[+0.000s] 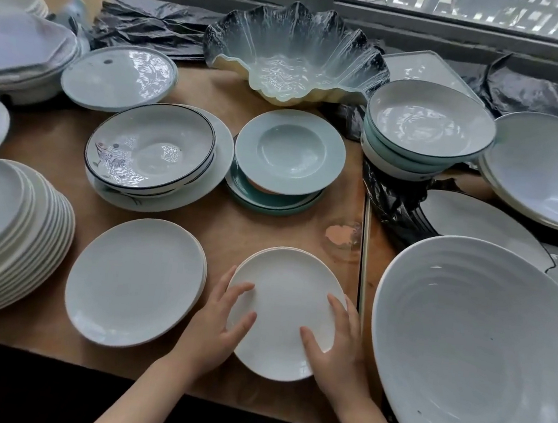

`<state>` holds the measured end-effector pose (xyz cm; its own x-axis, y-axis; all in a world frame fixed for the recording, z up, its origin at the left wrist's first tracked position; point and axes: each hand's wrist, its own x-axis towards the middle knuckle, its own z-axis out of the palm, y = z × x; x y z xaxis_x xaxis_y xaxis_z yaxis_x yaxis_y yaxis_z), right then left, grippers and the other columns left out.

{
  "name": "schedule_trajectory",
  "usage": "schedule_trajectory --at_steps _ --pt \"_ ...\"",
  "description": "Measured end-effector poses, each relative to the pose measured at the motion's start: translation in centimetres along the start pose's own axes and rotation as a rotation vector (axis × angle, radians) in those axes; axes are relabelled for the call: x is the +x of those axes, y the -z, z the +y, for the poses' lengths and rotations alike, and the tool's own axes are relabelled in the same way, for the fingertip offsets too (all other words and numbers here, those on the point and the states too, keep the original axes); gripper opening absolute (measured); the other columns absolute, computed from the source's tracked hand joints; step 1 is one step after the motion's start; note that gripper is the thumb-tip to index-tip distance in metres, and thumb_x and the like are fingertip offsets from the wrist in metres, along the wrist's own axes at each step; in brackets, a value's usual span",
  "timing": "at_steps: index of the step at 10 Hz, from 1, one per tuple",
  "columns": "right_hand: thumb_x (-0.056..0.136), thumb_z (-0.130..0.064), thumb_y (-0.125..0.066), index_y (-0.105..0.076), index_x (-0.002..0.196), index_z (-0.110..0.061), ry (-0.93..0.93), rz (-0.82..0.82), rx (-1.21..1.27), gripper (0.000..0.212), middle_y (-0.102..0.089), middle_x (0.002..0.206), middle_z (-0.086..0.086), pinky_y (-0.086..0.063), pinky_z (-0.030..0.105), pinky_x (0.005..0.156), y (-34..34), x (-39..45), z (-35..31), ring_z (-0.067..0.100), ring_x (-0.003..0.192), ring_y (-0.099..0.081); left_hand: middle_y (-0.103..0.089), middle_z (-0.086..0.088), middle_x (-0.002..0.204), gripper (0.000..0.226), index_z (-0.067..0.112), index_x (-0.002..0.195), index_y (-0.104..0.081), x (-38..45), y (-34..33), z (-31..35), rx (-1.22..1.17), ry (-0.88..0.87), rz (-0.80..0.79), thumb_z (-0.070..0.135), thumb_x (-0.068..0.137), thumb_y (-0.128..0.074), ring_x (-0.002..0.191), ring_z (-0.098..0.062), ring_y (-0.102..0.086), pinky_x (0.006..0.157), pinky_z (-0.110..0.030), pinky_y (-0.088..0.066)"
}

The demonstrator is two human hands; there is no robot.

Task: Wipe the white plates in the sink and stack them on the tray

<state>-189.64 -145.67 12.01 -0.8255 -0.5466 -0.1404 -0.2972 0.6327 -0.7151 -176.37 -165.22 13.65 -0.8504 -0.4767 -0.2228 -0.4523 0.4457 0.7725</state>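
White plate (282,310) lying face-up and close to level on top of a short stack of like plates at the near edge of the brown table (227,230), between the flat plate stack (134,282) on the left and the big ridged bowl (483,353) on the right. Being round, showing no long axis and no pointing direction; just opening upward, with the near rim hanging slightly past the stack below. Being held at both sides: left hand (221,325) grasping the left rim, thumb curling over the top face and fingers wrapping the edge; right hand (334,341) gripping the right rim likewise, fingers spreading over the face and edge. Both forearms reaching in from the bottom of the view. Standing further left, a tall pile of white plates (6,234). Sitting behind, a dark-rimmed painted bowl (150,149) on a wider plate, a pale blue-green rimmed dish (291,150) stacked on teal ones, and a large wavy shell-like bowl (294,54) near the window. Piling up on the right, more bowls (428,123) and broad plates (547,170) over black plastic sheeting (392,199).
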Motion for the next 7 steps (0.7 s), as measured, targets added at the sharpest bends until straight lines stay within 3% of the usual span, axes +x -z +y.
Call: schedule_trajectory --at_steps 1,3,4,7 --pt "0.089 -0.038 -0.068 -0.03 0.148 -0.033 0.002 0.005 0.019 0.07 -0.021 0.159 -0.005 -0.025 0.023 0.109 0.0 -0.1 -0.2 0.013 0.143 -0.026 0.0 0.028 0.162 0.05 0.045 0.143 -0.036 0.0 -0.4 0.0 0.017 -0.002 0.009 0.042 0.097 -0.057 0.141 0.006 -0.019 0.109 -0.028 -0.039" --pt "0.093 -0.041 -0.062 -0.016 0.153 -0.037 -0.015 -0.028 0.068 0.076 -0.016 0.161 -0.008 -0.024 0.029 0.116 0.0 -0.5 0.4 0.009 0.146 -0.018 0.008 0.024 0.163 0.079 0.04 0.157 -0.002 -0.1 -0.7 -0.1 0.065 0.05 0.003 0.047 0.098 -0.053 0.142 0.005 -0.008 0.116 -0.028 -0.025" --pt "0.093 -0.041 -0.06 -0.013 0.153 -0.038 -0.034 -0.041 0.108 0.076 -0.016 0.161 -0.011 -0.027 0.035 0.119 0.1 -1.3 0.4 0.008 0.146 -0.02 0.007 0.022 0.164 0.079 0.039 0.158 0.0 -0.7 -0.7 -0.1 0.076 0.053 0.008 0.047 0.099 -0.051 0.145 0.005 -0.005 0.114 -0.023 -0.021" --pt "0.096 -0.04 -0.055 -0.008 0.156 -0.031 -0.009 0.007 0.073 0.076 -0.011 0.163 -0.01 -0.013 0.025 0.118 0.2 -6.9 -0.9 0.004 0.149 -0.008 -0.01 0.013 0.165 0.075 0.03 0.159 -0.014 -5.9 -0.3 -1.0 0.014 0.031 0.091 0.041 0.098 -0.056 0.152 -0.003 -0.005 0.121 -0.024 -0.008"
